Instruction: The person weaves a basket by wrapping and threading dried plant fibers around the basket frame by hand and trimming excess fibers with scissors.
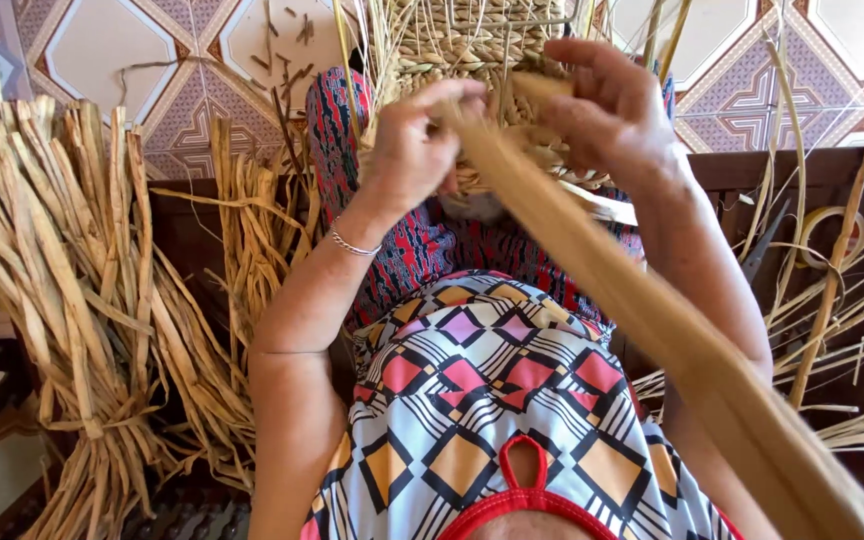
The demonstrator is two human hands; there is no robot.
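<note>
1 woven basket (472, 60) on lap, mid-frame top | left hand (407, 150) pinched shut on 1 flat straw strip (652, 320) | right hand (607, 105) curled on basket rim | 2 straw bundles (62, 280) left, loose stalks (832, 290) right; tight both sides

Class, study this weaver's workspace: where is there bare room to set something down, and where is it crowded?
Bare tiled floor shows at top left, above the tied straw bundle, and at top right beyond the dark wooden edge. The lap is crowded: both the left hand and the right hand work a strip at the woven basket. Loose strips clutter the right.
</note>
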